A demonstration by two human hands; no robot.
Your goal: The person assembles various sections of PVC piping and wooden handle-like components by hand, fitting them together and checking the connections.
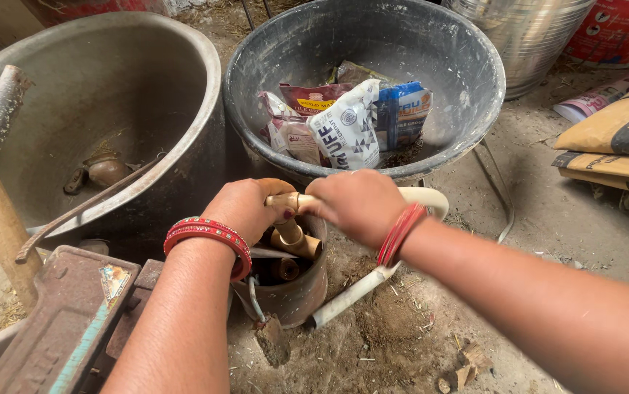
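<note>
Head view: pipe fitting [290, 201] between both hands.

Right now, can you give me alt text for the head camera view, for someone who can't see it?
Two hands, the left hand and right hand, grip a tan pipe fitting over a small rusty tin of similar fittings on a dirt floor. Behind it, a grey tub holds crumpled packets, with a big metal basin beside it.
</note>
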